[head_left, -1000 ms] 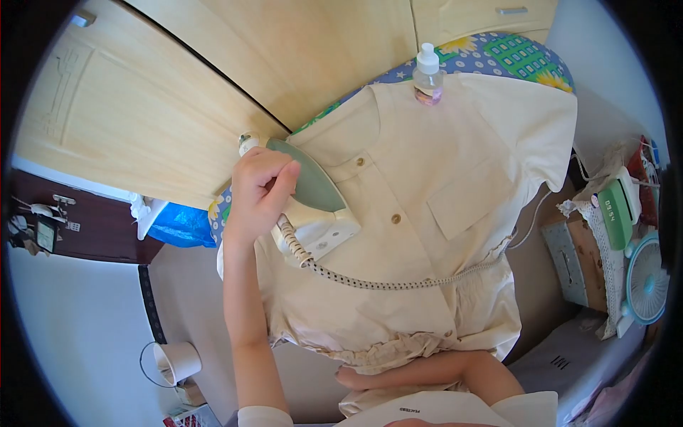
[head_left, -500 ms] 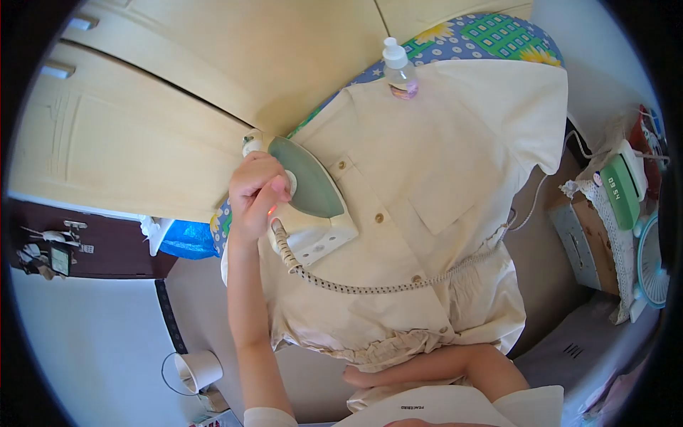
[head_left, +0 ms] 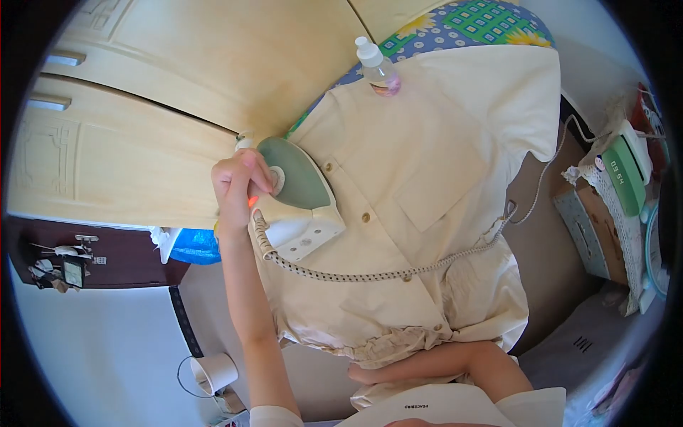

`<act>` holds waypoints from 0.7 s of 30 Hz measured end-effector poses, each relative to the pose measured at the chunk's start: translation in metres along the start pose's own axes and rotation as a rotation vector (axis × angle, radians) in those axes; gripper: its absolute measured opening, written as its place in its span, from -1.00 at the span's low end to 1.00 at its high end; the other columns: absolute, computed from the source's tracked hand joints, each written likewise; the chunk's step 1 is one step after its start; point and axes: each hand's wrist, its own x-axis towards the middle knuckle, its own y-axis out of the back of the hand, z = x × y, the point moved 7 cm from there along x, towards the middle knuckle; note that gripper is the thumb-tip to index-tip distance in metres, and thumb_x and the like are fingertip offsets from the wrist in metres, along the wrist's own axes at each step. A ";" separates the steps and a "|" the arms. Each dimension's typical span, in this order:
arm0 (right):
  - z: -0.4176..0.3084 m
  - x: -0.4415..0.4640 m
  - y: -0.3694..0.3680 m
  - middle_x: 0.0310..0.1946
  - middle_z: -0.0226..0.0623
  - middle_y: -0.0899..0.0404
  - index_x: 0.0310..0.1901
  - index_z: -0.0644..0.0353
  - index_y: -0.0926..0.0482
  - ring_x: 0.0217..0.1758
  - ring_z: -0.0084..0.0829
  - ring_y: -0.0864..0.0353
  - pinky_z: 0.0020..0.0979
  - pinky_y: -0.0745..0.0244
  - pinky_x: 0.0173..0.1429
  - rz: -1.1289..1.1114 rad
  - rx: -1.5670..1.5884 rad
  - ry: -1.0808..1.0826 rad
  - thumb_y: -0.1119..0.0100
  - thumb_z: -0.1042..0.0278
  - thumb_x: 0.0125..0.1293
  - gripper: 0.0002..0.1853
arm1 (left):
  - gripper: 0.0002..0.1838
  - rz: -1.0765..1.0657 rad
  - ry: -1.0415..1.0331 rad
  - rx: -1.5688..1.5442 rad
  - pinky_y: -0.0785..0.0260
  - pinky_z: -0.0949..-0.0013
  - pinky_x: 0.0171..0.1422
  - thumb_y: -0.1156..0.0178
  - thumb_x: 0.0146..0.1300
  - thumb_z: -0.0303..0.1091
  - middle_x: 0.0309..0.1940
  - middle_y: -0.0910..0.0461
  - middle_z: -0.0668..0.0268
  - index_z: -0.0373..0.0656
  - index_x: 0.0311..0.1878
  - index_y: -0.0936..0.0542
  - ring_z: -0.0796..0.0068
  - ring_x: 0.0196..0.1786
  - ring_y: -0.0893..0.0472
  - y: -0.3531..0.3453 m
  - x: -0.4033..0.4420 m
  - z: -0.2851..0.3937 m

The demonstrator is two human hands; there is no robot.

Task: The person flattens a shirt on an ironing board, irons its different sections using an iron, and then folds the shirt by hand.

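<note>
My left hand (head_left: 242,181) is closed around the handle of a white and green iron (head_left: 295,174), its digits near the round dial. The iron rests on the left part of a cream short-sleeved garment (head_left: 427,142), beside its row of buttons. A patterned cord (head_left: 341,275) runs from the iron across the garment to the right. My right hand (head_left: 361,373) lies low at the gathered fabric near my body; its fingers are too hidden to read. A clear spray bottle (head_left: 383,75) with a white top stands on the garment near its upper edge.
Under the garment shows a flower-patterned ironing board (head_left: 491,25). Pale cabinet doors (head_left: 192,64) border it at the upper left. On the right are a green clock (head_left: 622,178), a wooden box (head_left: 594,231) and part of a fan (head_left: 654,252). A white bucket (head_left: 215,373) sits lower left.
The view has shifted, so garment and bottle appear farther left. The iron, still in my left hand, sits slightly closer to the buttons. My right hand stays by the gathered fabric.
</note>
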 end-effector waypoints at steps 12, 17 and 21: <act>-0.001 0.005 0.005 -0.52 -0.04 -0.50 -0.45 0.29 -0.49 -0.43 -0.04 -0.51 -0.11 -0.39 -0.32 0.017 0.007 -0.004 -0.12 0.38 -0.10 -0.83 | -0.51 0.130 0.090 -0.024 -0.09 0.49 -0.58 0.09 0.31 -0.41 -0.80 -0.39 0.26 -0.26 -0.81 -0.37 0.57 -0.73 -0.28 -0.004 0.001 -0.008; 0.000 0.007 0.007 -0.52 -0.05 -0.49 -0.45 0.28 -0.49 -0.42 -0.05 -0.51 -0.11 -0.39 -0.32 0.023 0.010 -0.013 -0.12 0.38 -0.10 -0.83 | -0.55 0.055 0.013 0.034 -0.17 0.44 -0.42 0.06 0.27 -0.45 -0.82 -0.38 0.34 -0.19 -0.80 -0.37 0.55 -0.70 -0.32 -0.003 -0.002 -0.008; 0.000 0.009 0.009 -0.52 -0.05 -0.49 -0.45 0.28 -0.49 -0.42 -0.05 -0.51 -0.11 -0.39 -0.32 0.028 0.009 -0.011 -0.12 0.38 -0.09 -0.83 | -0.57 0.066 0.037 0.094 -0.17 0.43 -0.28 0.04 0.25 -0.45 -0.82 -0.38 0.37 -0.17 -0.80 -0.36 0.56 -0.69 -0.32 -0.001 -0.003 -0.008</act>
